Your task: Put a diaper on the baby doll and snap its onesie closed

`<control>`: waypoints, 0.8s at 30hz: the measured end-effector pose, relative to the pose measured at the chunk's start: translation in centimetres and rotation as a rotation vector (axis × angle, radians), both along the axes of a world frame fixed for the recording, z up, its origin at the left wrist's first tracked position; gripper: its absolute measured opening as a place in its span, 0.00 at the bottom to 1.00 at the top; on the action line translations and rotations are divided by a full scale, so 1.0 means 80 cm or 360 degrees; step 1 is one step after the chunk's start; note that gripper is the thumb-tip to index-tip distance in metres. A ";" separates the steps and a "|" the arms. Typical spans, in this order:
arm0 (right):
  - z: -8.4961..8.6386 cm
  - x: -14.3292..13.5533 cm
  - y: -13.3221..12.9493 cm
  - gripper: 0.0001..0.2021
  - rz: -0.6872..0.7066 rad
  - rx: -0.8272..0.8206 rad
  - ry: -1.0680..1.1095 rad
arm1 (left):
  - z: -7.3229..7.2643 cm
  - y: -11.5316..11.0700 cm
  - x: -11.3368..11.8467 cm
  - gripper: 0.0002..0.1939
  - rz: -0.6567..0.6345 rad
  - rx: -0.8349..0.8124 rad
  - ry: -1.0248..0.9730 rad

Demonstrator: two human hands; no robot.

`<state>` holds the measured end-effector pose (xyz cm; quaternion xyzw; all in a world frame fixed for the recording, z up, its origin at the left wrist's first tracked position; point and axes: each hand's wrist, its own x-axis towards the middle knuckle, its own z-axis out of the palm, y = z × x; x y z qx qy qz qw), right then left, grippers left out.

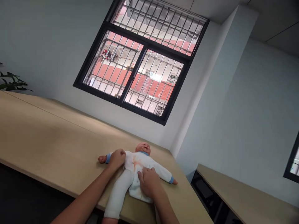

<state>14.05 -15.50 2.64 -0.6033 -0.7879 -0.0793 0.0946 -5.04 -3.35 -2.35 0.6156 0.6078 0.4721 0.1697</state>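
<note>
A baby doll (143,147) lies on its back on the table, arms spread. It wears a white jacket (140,160) with blue collar and cuffs and an orange-red stain on the chest. White trousers (119,193) cover one leg, which reaches past the table's near edge. My left hand (117,158) is closed at the jacket's left side near the doll's armpit, its fingertips pinching the cloth. Lower on the jacket front, my right hand (149,181) has its fingers curled into the open flap. The doll's other leg is hidden behind the flap and my right arm.
The light wood table (58,140) stretches to the left along the wall. A barred window (135,74) is set above it. To the right stands a second wooden surface (233,186) with dark compartments beneath. Plant leaves (14,82) show at the far left.
</note>
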 end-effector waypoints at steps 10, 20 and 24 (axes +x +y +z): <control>-0.016 0.020 0.010 0.21 0.0083 0.0138 0.0203 | -0.030 -0.008 0.006 0.08 0.0078 -0.0090 0.0327; -0.018 0.025 0.012 0.20 0.0092 0.0198 0.0439 | -0.028 -0.026 0.004 0.15 -0.0400 -0.0094 0.0607; -0.021 0.030 0.012 0.22 0.0102 0.0182 0.0482 | -0.031 -0.030 0.005 0.14 -0.0495 -0.0056 0.0531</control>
